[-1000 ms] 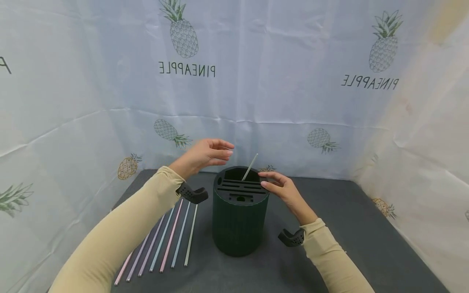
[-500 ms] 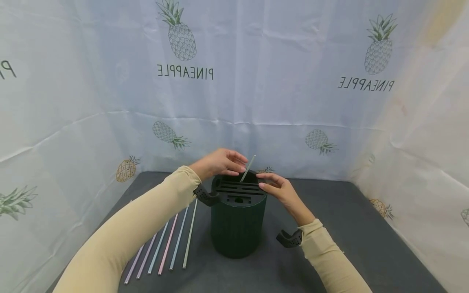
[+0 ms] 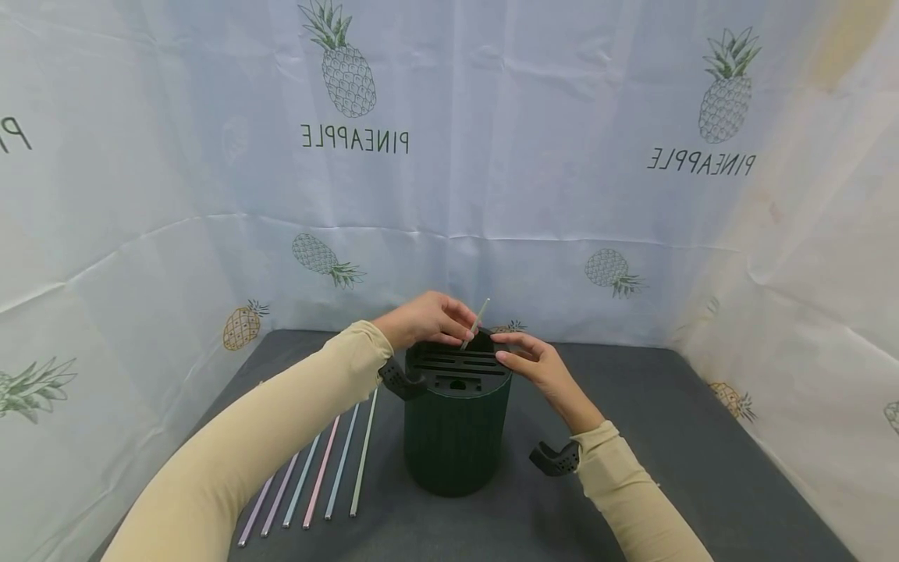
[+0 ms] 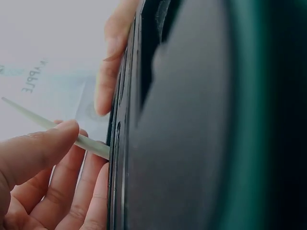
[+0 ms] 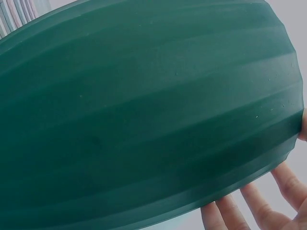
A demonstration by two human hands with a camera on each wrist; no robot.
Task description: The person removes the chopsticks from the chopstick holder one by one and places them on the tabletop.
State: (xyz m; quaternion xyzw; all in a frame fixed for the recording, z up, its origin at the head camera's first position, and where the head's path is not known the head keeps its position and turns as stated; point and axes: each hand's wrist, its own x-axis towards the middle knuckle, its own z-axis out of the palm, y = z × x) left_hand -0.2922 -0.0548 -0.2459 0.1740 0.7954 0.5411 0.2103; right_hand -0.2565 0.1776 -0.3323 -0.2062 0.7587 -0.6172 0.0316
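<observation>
A dark green ribbed knife and utensil holder (image 3: 455, 441) stands upright on the table, its black top cut with long slots and a larger opening at the back. From that opening a pale green drinking straw (image 3: 482, 310) sticks up at a slant. My left hand (image 3: 430, 318) pinches the straw (image 4: 94, 146) just above the top, thumb on one side and fingers on the other. My right hand (image 3: 539, 365) rests on the holder's right rim, fingers fairly straight; in the right wrist view its fingertips touch the ribbed side (image 5: 158, 105). The straw's lower end is hidden inside.
Several pastel straws (image 3: 321, 472), purple, blue, pink and green, lie side by side left of the holder, partly behind the left sleeve (image 3: 281, 433). The dark grey table (image 3: 632, 421) ends at a white pineapple-print curtain (image 3: 534, 187).
My left hand has come right and down from above the holder's left side and now grips the straw. The right hand has stayed at the rim; the view shifted slightly.
</observation>
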